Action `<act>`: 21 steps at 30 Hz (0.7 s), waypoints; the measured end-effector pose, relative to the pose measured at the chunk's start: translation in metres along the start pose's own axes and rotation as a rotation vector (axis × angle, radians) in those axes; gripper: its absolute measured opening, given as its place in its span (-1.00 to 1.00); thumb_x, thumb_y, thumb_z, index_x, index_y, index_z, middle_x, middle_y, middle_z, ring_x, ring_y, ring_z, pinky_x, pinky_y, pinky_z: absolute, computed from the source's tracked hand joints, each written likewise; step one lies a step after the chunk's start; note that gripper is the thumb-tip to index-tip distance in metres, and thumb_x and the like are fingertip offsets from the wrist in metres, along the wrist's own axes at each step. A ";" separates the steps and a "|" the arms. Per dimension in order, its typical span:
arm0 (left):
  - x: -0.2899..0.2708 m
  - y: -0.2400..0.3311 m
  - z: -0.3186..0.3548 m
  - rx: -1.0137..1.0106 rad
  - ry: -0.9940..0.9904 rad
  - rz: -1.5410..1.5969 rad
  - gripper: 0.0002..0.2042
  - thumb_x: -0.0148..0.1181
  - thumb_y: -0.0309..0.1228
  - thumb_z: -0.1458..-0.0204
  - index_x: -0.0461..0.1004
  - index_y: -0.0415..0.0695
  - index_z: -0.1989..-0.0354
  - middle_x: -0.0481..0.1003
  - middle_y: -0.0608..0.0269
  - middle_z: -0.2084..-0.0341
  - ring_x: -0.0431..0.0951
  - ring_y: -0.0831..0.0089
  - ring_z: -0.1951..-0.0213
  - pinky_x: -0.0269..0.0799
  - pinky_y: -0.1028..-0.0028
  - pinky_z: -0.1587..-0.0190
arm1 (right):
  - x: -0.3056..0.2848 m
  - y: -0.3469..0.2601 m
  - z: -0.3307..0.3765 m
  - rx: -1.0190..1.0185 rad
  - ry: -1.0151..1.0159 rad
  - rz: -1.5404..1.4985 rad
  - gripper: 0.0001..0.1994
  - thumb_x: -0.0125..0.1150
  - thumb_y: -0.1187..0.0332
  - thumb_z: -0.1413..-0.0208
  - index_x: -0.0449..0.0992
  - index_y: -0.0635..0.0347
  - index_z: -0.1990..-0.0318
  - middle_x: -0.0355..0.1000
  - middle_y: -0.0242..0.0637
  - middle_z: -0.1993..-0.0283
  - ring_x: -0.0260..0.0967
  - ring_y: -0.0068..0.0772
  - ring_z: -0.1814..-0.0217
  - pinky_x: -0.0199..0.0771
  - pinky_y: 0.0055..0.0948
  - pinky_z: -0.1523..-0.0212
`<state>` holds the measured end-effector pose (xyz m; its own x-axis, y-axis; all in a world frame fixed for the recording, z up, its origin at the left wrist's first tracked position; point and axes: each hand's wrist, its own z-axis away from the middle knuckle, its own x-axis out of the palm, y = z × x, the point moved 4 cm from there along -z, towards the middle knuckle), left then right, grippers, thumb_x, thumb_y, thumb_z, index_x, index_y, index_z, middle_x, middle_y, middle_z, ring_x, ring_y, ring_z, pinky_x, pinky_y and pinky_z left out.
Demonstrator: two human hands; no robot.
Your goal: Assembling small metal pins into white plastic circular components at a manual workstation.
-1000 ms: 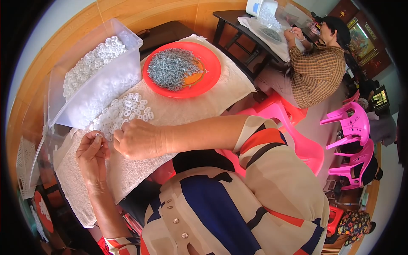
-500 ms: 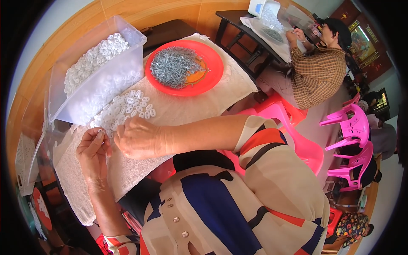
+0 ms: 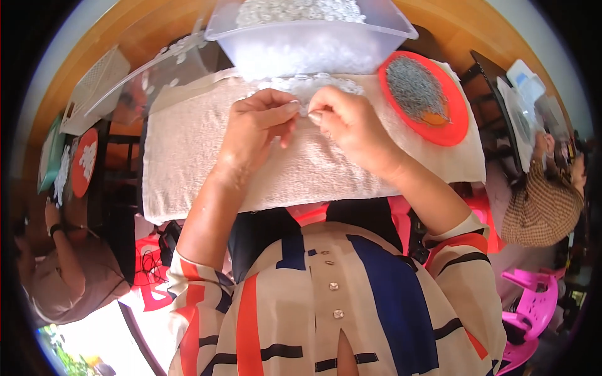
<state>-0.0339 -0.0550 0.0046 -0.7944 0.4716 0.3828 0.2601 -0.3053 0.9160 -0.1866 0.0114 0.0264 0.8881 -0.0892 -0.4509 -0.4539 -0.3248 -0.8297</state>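
Note:
My left hand (image 3: 258, 125) is closed, with thumb and fingers pinching a small white plastic piece (image 3: 296, 102) above the towel. Close beside it my right hand (image 3: 351, 125) is also closed in a pinch, its fingertips turned toward the left ones; whatever is between them is too small to make out. Just beyond both hands lies a loose pile of white oval plastic pieces (image 3: 323, 81), partly hidden by the fingers. To the right, a red round plate (image 3: 456, 125) holds a heap of thin grey metal pins (image 3: 412, 88).
A translucent plastic bin (image 3: 307, 47) full of white pieces stands at the far edge of the beige towel (image 3: 301, 178). A clear plastic sheet or lid (image 3: 157, 75) and a white perforated basket (image 3: 97, 88) are on the left. People sit at tables on both sides.
The view has swung left, so the bin now sits ahead and the red plate to the right. My right hand stays near the left, fingertips now facing each other.

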 end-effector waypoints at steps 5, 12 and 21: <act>-0.001 0.000 0.000 -0.003 -0.013 0.085 -0.92 0.19 -0.56 -0.07 0.48 -0.33 0.31 0.50 0.18 0.51 0.48 0.50 0.54 0.34 0.55 0.58 | 0.004 -0.003 -0.017 0.207 -0.040 -0.196 -0.97 0.08 0.53 -0.16 0.43 0.23 0.28 0.38 -0.46 0.37 0.28 -0.70 0.38 0.33 -0.63 0.38; -0.004 0.000 -0.002 0.007 0.013 0.112 -0.92 0.17 -0.56 -0.09 0.47 -0.34 0.31 0.50 0.17 0.50 0.48 0.50 0.53 0.35 0.55 0.60 | 0.004 0.002 -0.027 0.108 0.042 -0.302 -0.89 0.09 0.53 -0.15 0.47 0.26 0.18 0.43 -0.44 0.28 0.33 -0.69 0.29 0.35 -0.64 0.33; 0.001 0.000 -0.001 0.007 0.011 0.088 -0.92 0.16 -0.57 -0.10 0.47 -0.35 0.31 0.50 0.15 0.48 0.48 0.50 0.53 0.35 0.56 0.60 | 0.004 0.002 -0.021 -0.009 0.135 -0.247 -0.88 0.11 0.55 -0.14 0.48 0.25 0.17 0.45 -0.42 0.28 0.35 -0.69 0.27 0.38 -0.65 0.34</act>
<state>-0.0355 -0.0553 0.0044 -0.7742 0.4339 0.4608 0.3334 -0.3393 0.8796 -0.1821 -0.0094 0.0296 0.9737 -0.1307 -0.1864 -0.2218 -0.3609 -0.9058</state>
